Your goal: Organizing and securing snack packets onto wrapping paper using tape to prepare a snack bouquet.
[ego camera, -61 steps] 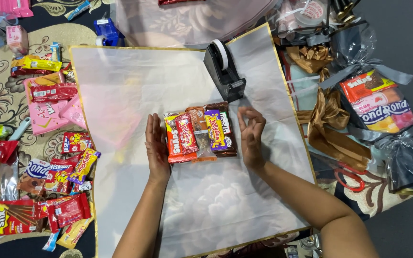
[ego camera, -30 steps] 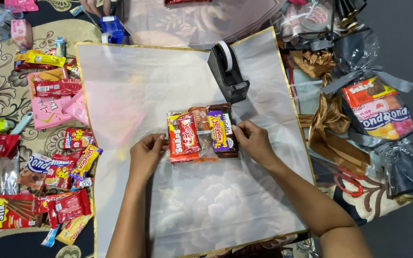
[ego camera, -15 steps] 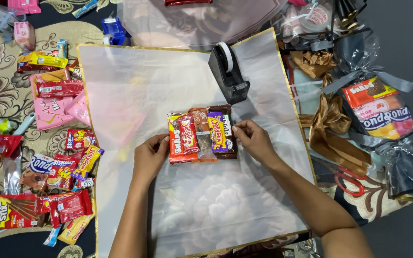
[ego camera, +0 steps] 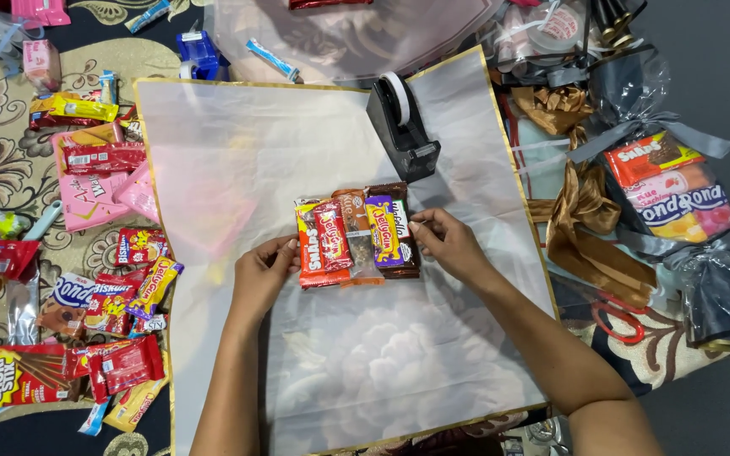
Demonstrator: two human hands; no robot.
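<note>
A small stack of snack packets, red, orange, brown and purple, lies in the middle of a translucent white wrapping sheet with a gold edge. My left hand rests against the stack's left side, fingertips on the red packet. My right hand holds the stack's right side at the purple packet. A black tape dispenser stands on the sheet just behind the stack.
Many loose snack packets lie on the patterned cloth at left. Gold ribbon and wrapped snack bundles with grey bows sit at right. A blue object and more clear wrap lie at the back.
Both hands slid down from gripping the stack's sides and now rest at its lower left and right edges. The stack has stayed in place.
</note>
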